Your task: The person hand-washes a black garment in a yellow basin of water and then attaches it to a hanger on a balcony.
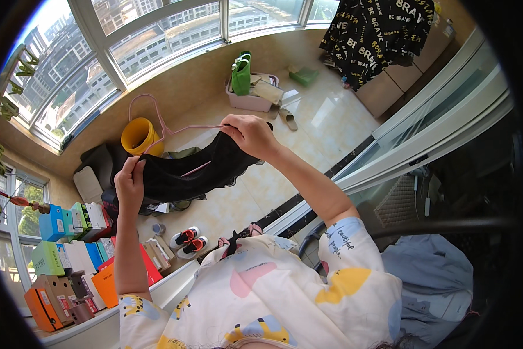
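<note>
A black lace-edged garment (pixel 178 179) hangs on a pink clothes hanger (pixel 167 131), stretched between my two hands in front of me. My left hand (pixel 129 179) pinches its left upper end beside the hanger's arm. At the other end, my right hand (pixel 252 137) grips the black fabric together with the hanger's right arm. The hanger's hook points away from me, towards the window wall. Part of its pink lower bar shows through the garment's opening. Where the fingertips meet the cloth is partly hidden.
A yellow bucket (pixel 139 135) stands beyond the garment. Stacked shoe boxes (pixel 78 261) fill the lower left, with sneakers (pixel 189 242) nearby. A pink basket (pixel 248 102), a slipper (pixel 288 119) and a hanging black printed garment (pixel 374 39) are farther off. A sliding door (pixel 418 135) borders the right.
</note>
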Motion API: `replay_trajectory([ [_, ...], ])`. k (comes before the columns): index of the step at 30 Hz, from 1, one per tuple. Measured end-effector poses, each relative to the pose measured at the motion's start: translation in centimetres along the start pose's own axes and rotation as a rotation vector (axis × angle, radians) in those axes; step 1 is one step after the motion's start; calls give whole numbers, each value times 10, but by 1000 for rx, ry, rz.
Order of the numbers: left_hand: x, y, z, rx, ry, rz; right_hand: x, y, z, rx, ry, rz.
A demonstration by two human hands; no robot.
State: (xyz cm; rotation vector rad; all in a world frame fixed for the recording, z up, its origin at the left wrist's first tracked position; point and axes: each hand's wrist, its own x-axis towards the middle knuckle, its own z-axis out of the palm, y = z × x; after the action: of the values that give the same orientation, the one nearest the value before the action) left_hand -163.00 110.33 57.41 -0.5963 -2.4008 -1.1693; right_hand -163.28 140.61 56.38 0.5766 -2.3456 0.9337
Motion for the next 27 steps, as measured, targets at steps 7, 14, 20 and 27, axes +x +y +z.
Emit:
replay_trajectory([
  [7, -5, 2, 8, -48, -25, -9, 4, -12, 8, 37, -51, -64],
  [14, -8, -6, 5, -92, -64, -7, 2, -25, 9, 42, -11, -43],
  [20, -10, -10, -1, -79, -121, -93, -3, -16, 5, 65, 82, -40],
  [27, -16, -26, 3, 27, -81, -42, -11, -16, 24, 126, 47, 30],
])
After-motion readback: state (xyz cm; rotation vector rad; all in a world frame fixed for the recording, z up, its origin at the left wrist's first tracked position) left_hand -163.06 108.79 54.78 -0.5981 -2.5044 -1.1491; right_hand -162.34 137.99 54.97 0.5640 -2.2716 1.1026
